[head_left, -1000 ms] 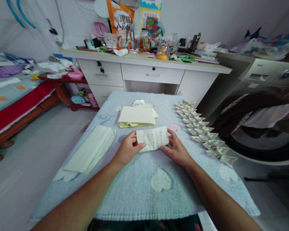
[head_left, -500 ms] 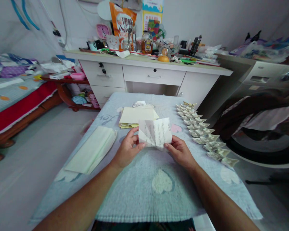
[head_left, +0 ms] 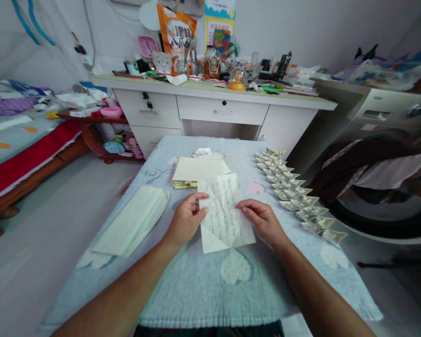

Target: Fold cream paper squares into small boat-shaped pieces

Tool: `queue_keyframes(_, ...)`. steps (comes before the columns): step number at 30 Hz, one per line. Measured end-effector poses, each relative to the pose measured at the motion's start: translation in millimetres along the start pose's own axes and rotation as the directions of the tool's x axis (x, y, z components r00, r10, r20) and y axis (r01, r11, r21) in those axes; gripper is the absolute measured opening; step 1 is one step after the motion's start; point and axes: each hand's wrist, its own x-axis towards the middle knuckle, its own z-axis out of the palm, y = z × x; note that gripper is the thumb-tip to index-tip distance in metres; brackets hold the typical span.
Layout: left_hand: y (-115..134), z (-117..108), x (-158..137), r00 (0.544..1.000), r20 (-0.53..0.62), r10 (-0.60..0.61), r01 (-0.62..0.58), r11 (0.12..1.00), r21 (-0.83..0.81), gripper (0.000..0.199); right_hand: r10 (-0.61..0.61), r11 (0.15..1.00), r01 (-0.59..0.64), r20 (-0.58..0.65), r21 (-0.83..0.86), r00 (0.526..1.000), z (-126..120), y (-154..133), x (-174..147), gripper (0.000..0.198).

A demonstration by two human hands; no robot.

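A creased sheet of paper (head_left: 224,217) with rows of writing is spread out between my hands, above the cloth-covered table. My left hand (head_left: 187,217) pinches its left edge between thumb and fingers. On the opposite edge, my right hand (head_left: 261,217) grips the sheet the same way. Just beyond the sheet lies a stack of cream paper (head_left: 198,168), partly covered by its top edge. To the left rests a folded pale green bundle (head_left: 131,220), perhaps paper or cloth. Folded paper boats (head_left: 294,192) stand in rows at the right.
A light blue tablecloth (head_left: 182,290) with heart shapes covers the table. Behind stands a white desk (head_left: 221,107) crowded with jars and packets. A washing machine (head_left: 382,121) with laundry in its open door is at the right, a bed (head_left: 28,145) at the left.
The paper was folded in half with its lower part tucked under; now it is opened out into a taller sheet reaching toward me. Both hands stay at its sides.
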Motion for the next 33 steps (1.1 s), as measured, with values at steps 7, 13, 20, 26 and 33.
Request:
queue_keyframes(7, -9.9, -5.1, 3.8, 0.997, 0.004, 0.074, -0.070, 0.924, 0.375, 0.025, -0.054, 0.909, 0.145, 0.235, -0.391, 0.970, -9.1, 4.9, 0.6, 0.035)
queue_keyframes(13, -11.9, -6.8, 3.4, 0.995, 0.028, 0.091, -0.094, 0.897, 0.432, 0.022, -0.193, 0.675, 0.343, 0.293, -0.653, 0.936, -3.0, 8.4, -0.7, 0.037)
queue_keyframes(20, -6.3, -4.2, 1.6, 0.986, 0.098, 0.132, -0.164, 0.779, 0.605, 0.025, -0.276, 0.573, 0.465, 0.376, -0.675, 0.885, -2.2, 8.1, -2.2, 0.032)
queue_keyframes(26, -4.9, -4.2, -0.6, 0.978, 0.081, 0.193, -0.195, 0.699, 0.688, 0.032, -0.217, 0.609, 0.474, 0.441, -0.636, 0.871, -5.3, 3.0, -2.5, 0.030)
queue_keyframes(33, -1.9, -12.3, 0.8, 0.947, 0.260, 0.189, -0.311, 0.742, 0.594, 0.061, -0.230, 0.785, 0.441, 0.457, -0.434, 0.859, -11.0, 2.0, -0.5, 0.028)
